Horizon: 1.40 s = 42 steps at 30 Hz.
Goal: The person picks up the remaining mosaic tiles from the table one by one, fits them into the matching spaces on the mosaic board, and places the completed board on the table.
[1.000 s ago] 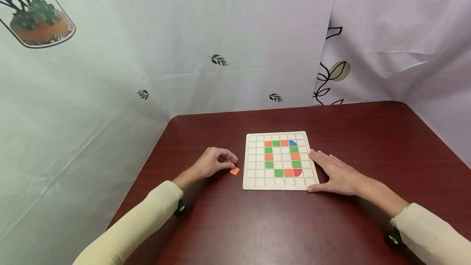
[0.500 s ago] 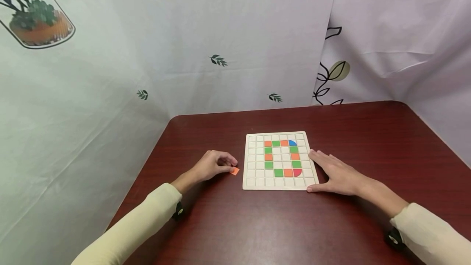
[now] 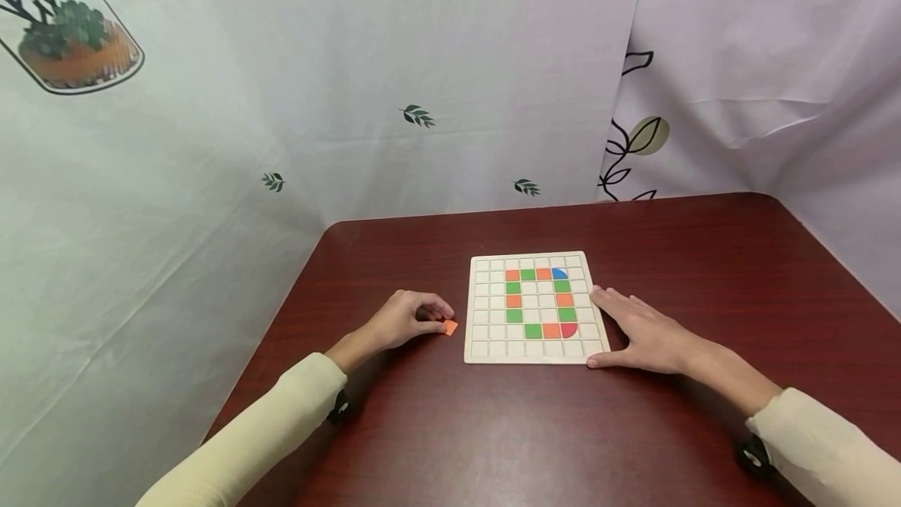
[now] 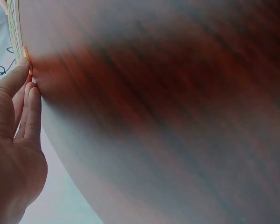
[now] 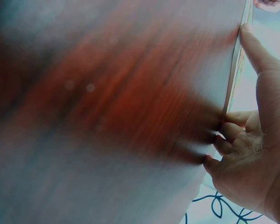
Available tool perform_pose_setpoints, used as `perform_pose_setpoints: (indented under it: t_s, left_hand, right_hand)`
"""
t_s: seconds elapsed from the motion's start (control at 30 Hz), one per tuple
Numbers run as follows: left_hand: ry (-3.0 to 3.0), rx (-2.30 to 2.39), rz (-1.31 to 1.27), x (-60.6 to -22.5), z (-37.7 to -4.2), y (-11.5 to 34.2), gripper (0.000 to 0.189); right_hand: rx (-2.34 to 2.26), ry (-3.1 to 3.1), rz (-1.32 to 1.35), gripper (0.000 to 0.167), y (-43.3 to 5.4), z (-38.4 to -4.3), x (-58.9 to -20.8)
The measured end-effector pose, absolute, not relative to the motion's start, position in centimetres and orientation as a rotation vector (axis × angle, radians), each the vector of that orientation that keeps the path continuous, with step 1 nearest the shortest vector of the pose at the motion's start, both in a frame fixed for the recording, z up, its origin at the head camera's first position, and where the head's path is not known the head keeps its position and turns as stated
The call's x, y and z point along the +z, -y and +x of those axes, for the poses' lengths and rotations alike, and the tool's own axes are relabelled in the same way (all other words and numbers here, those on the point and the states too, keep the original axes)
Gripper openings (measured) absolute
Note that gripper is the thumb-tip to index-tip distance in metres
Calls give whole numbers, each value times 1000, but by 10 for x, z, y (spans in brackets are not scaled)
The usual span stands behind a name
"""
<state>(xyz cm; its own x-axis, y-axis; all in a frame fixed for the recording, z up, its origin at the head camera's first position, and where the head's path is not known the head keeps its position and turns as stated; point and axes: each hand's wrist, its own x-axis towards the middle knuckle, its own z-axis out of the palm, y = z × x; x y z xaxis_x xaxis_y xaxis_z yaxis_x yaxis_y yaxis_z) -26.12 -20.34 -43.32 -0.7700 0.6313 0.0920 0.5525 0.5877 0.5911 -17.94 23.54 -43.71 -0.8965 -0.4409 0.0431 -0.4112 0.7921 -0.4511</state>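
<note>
A pale square grid board (image 3: pixel 486 341) lies on the table, with several orange and green square tiles set as a ring in its cells. A blue quarter-round tile (image 3: pixel 559 273) is at the ring's upper right corner, a red one (image 3: pixel 568 330) at its lower right. Left of the board, my left hand (image 3: pixel 404 318) pinches a loose orange square tile (image 3: pixel 451 328) at the tabletop; the thumb is on it in the left wrist view too. My right hand (image 3: pixel 644 333) rests with spread, fairly straight fingers against the board's right edge, thumb by the near corner.
The dark red-brown wooden table (image 3: pixel 521 429) has rounded far corners. Behind it and at the sides hangs a pale cloth (image 3: pixel 457 61) printed with plants. A dark wrist device (image 3: pixel 755 456) shows below the right sleeve.
The left hand has drawn slightly downward, and its thumb has come onto the orange tile, which has turned or tilted a little. Board and right hand have stayed still.
</note>
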Motion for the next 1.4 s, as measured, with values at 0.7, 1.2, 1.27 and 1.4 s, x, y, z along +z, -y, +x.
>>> perform_pose_setpoints:
  t_s: [0.7,1.2,1.27,1.4]
  left_hand:
    - [-2682,979,980,-434,-259,201,23]
    - [-2696,990,968,-432,-257,200,24]
    - [-2697,990,964,-431,-257,200,23]
    - [-2698,988,952,-431,-257,200,22]
  right_hand:
    - [-703,-2927,-709,122,-236,-179,-438]
    - [-698,-2932,-716,121,-234,-179,-436]
    - [-699,-2930,-713,121,-235,-179,-436]
    - [-694,-2924,-699,122,-235,-179,-437]
